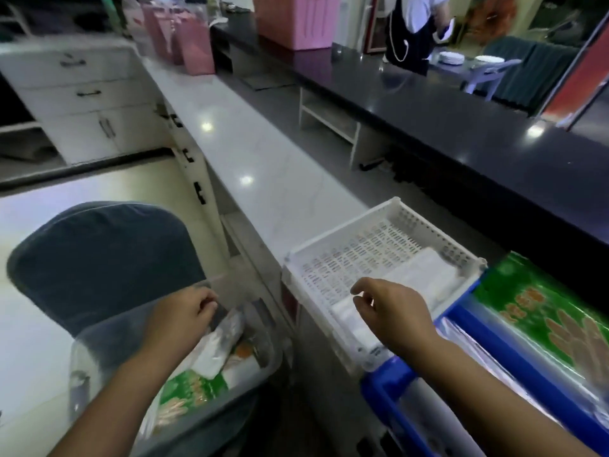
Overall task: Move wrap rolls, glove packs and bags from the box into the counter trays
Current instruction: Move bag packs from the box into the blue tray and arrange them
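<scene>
Two bare hands work beside the white perforated tray [379, 239] that sits on the pale counter [237, 150]. Left of that tray and below the counter edge, a clear plastic box [263, 341] rests on a chair with a grey cover [99, 255]. The left hand [184, 315] reaches down into the box, its fingers curled over the top of a clear pack of white bags [217, 344]; the picture is too blurred to say whether they actually pinch it. Under that pack lies one green-printed glove pack [194, 387], and other items in the box are too smeared to count.

The right hand [392, 311] hovers over the near corner of the white tray, fingers loosely spread and bent, holding nothing. Inside the white tray lie white folded bags [418, 272], apparently two bundles along its right side, touching the wall.

Just right of the white tray stands one blue tray [382, 390]. It holds one large green glove pack [534, 311] and at least one clear wrap roll [438, 413].

Beyond the white tray, on the far dark counter [428, 103], stands one pink bin [296, 21], and a person [412, 28] stands behind it.
</scene>
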### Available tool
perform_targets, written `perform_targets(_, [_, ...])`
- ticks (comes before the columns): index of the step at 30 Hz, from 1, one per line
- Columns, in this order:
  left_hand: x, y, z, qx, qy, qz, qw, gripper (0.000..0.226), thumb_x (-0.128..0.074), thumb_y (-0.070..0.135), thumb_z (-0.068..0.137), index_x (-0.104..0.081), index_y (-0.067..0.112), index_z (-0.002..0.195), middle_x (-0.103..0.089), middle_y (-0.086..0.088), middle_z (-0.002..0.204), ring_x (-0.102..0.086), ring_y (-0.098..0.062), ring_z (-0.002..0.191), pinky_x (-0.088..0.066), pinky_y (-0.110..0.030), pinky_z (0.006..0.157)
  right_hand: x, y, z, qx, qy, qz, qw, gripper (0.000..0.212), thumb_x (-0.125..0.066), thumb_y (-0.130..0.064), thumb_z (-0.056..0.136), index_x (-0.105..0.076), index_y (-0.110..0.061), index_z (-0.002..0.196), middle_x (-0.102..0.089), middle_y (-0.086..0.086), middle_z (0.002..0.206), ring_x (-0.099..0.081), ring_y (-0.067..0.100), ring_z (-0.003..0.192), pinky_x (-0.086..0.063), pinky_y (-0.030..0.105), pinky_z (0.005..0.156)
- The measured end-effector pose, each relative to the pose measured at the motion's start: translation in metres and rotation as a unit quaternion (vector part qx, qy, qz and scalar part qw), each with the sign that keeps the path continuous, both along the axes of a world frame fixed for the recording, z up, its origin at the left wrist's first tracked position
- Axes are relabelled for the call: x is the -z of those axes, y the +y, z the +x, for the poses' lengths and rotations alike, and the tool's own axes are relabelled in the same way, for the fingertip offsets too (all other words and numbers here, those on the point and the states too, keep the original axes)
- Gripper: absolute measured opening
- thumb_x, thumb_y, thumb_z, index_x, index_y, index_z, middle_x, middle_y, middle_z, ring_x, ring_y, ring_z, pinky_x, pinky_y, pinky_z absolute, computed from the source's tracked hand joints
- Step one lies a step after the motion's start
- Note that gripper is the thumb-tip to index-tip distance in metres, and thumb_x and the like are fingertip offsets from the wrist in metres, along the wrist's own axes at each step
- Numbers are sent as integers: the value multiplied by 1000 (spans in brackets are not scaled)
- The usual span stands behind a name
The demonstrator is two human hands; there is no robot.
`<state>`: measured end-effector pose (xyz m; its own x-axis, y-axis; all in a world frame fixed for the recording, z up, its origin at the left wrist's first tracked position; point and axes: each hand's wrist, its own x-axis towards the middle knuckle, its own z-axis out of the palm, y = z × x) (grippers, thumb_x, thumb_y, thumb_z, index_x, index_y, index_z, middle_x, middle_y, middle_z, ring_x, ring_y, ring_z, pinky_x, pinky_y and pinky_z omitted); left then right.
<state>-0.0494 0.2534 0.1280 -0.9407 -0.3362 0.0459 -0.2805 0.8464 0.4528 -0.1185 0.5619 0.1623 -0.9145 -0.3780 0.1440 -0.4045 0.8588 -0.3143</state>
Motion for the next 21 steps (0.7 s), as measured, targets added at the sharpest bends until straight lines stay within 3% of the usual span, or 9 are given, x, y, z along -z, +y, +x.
perform_targets(3, [13, -56, 13, -38, -19, 31, 999, 11, -61, 18, 86, -70, 24, 87, -73, 2, 90, -63, -15, 75, -44, -28, 62, 2, -71, -4, -58, 2, 5, 998, 18, -52, -29, 90, -64, -28, 103, -71, -7, 97, -65, 18, 87, -49, 30, 69])
perform_targets(6, [26, -117, 21, -65, -40, 22, 997, 11, -60, 21, 86, -70, 25, 90, -73, 3, 96, -65, -18, 86, -38, -26, 62, 11, -148, -9, -110, -7, 5, 994, 17, -51, -30, 90, -64, -25, 99, -71, -1, 94, -65, 23, 85, -51, 34, 66])
perform_targets(12, [61, -230, 30, -94, -92, 4, 991, 11, -60, 24, 85, -69, 25, 92, -73, 0, 98, -66, -24, 89, -46, -29, 68, 69, -278, -14, -141, -69, 27, 987, 17, -51, -32, 90, -63, -21, 95, -69, -1, 88, -64, 21, 77, -47, 34, 62])
perform_targets(21, [125, -300, 45, -69, -175, 2, 982, 15, -56, 20, 86, -70, 23, 93, -73, -2, 92, -65, -25, 81, -45, -28, 60, 170, -325, -12, -93, -226, 116, 963, 12, -53, -25, 87, -62, -17, 84, -70, 11, 84, -63, 35, 77, -32, 32, 54])
